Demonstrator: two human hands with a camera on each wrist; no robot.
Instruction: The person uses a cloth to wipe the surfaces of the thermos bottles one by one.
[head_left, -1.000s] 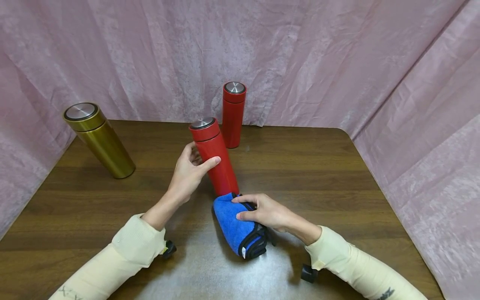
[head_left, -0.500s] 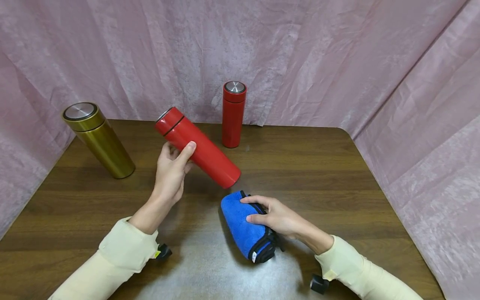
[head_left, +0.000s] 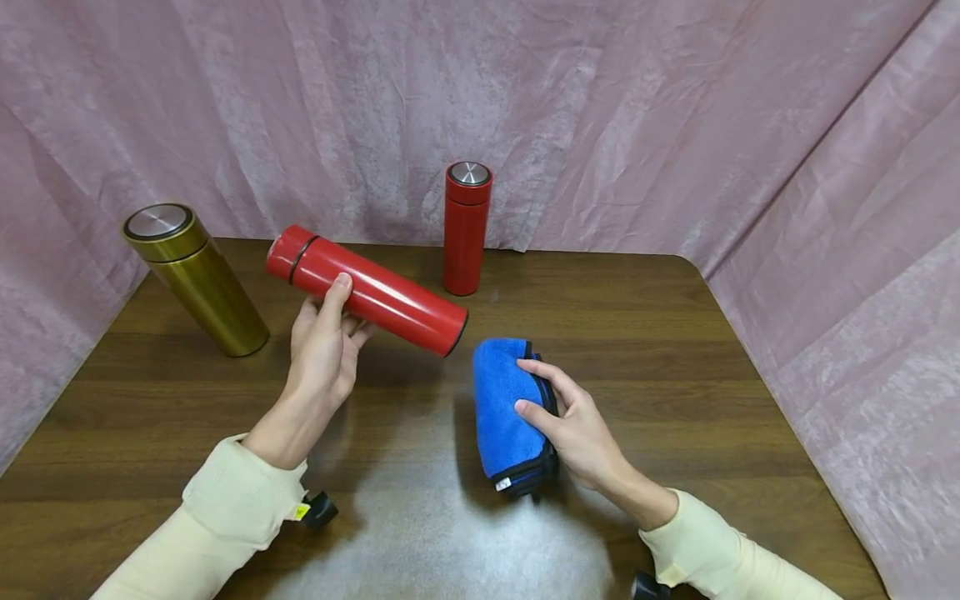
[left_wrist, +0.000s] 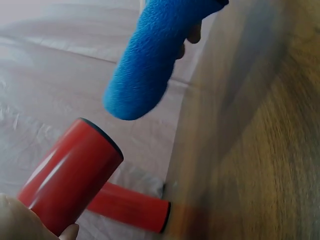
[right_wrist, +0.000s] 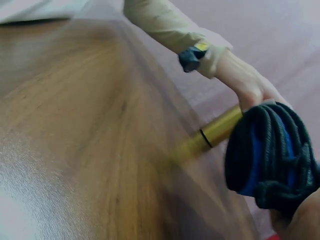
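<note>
My left hand [head_left: 321, 346] grips a red thermos flask [head_left: 390, 298] round its middle, thumb on top. The flask is tipped far over, lid end up to the left, base toward the right. My right hand [head_left: 573, 421] holds a folded blue towel [head_left: 504, 408] with black edging, thumb and fingers on its right side. In the left wrist view the towel [left_wrist: 142, 65] hangs near the flask's base [left_wrist: 75, 172], with a gap between them. The right wrist view shows the towel's rolled black-edged end [right_wrist: 272, 155] in my right hand [right_wrist: 305, 220].
Another red thermos [head_left: 465, 233] with a steel lid stands upright at the back of the wooden table [head_left: 637, 350]. To the left stands a wider gold thermos [head_left: 202, 287]. Pink curtains [head_left: 570, 117] hang behind the table and along its sides.
The held flask has come up and left, tilting from nearly upright to almost level, its base now away from the towel. My right hand has carried the towel right and somewhat up.
</note>
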